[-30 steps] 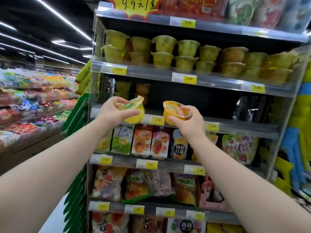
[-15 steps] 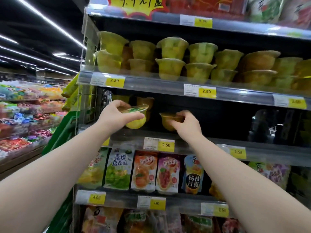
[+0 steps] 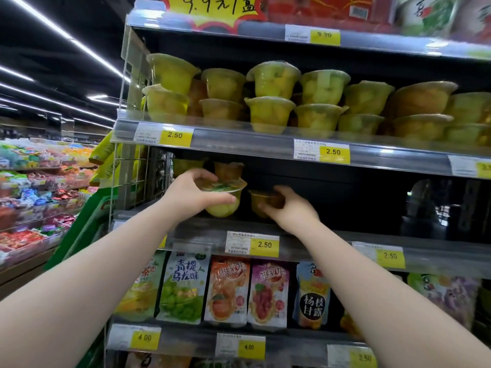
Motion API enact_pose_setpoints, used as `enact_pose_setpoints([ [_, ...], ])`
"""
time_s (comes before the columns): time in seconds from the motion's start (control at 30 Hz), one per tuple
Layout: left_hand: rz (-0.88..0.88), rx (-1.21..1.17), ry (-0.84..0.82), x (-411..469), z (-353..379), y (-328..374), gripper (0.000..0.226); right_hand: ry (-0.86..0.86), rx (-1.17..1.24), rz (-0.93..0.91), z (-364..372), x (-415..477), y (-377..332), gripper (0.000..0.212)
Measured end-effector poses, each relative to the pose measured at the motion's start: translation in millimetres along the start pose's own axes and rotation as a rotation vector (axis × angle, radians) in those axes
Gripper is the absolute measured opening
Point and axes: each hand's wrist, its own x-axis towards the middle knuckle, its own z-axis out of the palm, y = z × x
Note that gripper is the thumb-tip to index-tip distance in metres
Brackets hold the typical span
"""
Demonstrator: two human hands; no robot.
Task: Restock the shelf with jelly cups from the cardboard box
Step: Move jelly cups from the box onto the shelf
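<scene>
Jelly cups, two small clear plastic tubs with film lids, are at the left end of the grey metal middle shelf. The yellow-green jelly cup, which has a printed green lid, is gripped by the left hand, with the thumb across its front wall and the fingers curled over the lid's far edge. I cannot tell whether its base touches the shelf. The amber jelly cup sits just beside it, lower and further in. The right hand has its fingers curled round that cup's side.

Assessment: each cup looks light, with a smooth and probably slippery wall that would flex if squeezed. The film lid is the weak point. The safest hold is round the wall just under the rim flange, with no pressure on the film.

An orange cup stands behind them. Stacked yellow fruit cups fill the shelf above, two high. A yellow price tag marks the rail, and printed drink pouches hang below. No cardboard box is in view.
</scene>
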Motion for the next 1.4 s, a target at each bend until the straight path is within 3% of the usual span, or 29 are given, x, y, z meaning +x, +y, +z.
enact_pose_setpoints([
  [0.1,0.0,-0.1,-0.041,-3.8,3.1,7.0,0.07,0.178,0.259,-0.154,-10.7,-19.2,4.5,0.053],
  [0.2,0.047,-0.149,-0.11,-10.8,14.6,20.1,0.08,-0.037,0.537,-0.203,-23.1,-40.2,-0.1,0.041],
  [0.3,0.097,-0.18,-0.157,-13.5,32.0,32.1,0.073,-0.139,0.627,-0.185,-26.6,-47.6,-1.7,0.035],
  [0.43,0.1,-0.248,-0.217,-11.6,43.7,36.1,0.091,-0.134,0.72,-0.133,-31.1,-48.9,4.7,0.027],
  [0.57,0.143,-0.331,-0.316,-7.0,47.6,31.0,0.102,-0.009,0.729,-0.094,-33.1,-46.3,11.2,0.042],
  [0.63,0.168,-0.2,-0.287,-0.6,48.5,22.1,0.094,0.096,0.773,-0.064,-31.9,-41.5,14.5,0.049],
  [0.73,0.264,0.35,-0.239,5.1,52.8,1.8,0.06,0.241,0.817,0.001,-27.5,-28.1,15.8,0.051],
  [0.8,0.319,0.568,-0.262,4.7,58.0,-5.8,0.055,0.283,0.824,0.043,-23.0,-15.9,13.6,0.045],
  [0.87,0.341,0.605,-0.275,5.4,60.0,-8.3,0.053,0.294,0.83,0.053,-15.8,-2.1,12.1,0.038],
  [1.17,0.381,0.622,-0.25,6.2,60.4,-7.8,0.052,0.173,0.627,0.161,11.1,40.8,-2.0,0.052],
  [1.4,0.385,0.621,-0.239,3.8,58.1,-7.5,0.052,0.126,0.454,0.084,6.2,26.0,-4.0,0.051],
])
